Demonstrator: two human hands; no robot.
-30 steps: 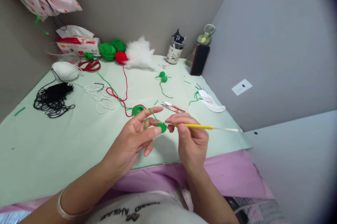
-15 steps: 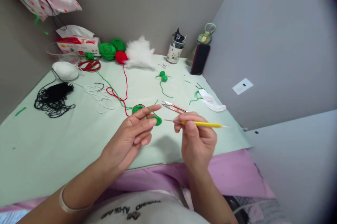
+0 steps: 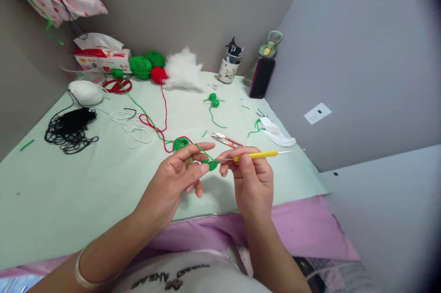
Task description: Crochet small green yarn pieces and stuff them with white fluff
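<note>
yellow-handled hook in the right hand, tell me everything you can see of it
The yellow-handled hook is slim and straight, its grip plastic-looking, with a thin, silvery, metal-looking shaft at each end. The right hand pinches it between thumb and fingers above the pale green table. It lies nearly level, its right end slightly higher in the picture and free. The left shaft reaches the small green crocheted piece in the left hand; whether yarn loops around its tip is too small to tell.
</note>
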